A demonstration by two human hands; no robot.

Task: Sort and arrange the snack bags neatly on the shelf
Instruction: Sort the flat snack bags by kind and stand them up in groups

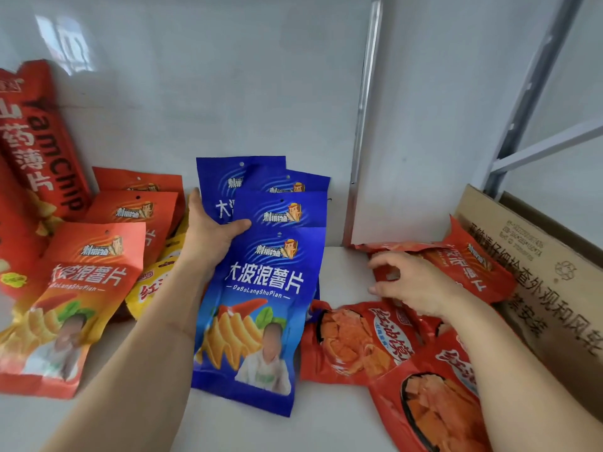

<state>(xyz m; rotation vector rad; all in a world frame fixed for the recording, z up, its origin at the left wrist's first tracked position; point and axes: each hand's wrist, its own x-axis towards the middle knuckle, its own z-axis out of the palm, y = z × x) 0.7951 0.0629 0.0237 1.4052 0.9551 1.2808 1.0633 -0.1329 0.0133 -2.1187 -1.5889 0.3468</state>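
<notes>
Several blue chip bags (261, 288) lie overlapped in a row down the middle of the white shelf (342, 275). My left hand (212, 236) grips the left edge of this blue stack, thumb lying across the bags. Orange chip bags (94, 278) of the same brand lie stacked to the left. My right hand (414, 282) hovers with curled fingers over an orange bag (463, 265) lying sideways at the right. I cannot tell whether it touches or holds that bag. Red snack bags (355, 344) lie below that hand.
Tall red yam chip bags (39, 141) lean against the back wall at far left. Yellow bags (153, 285) peek out between the orange and blue stacks. A cardboard box (538, 272) stands at the right, behind metal shelf posts (365, 119).
</notes>
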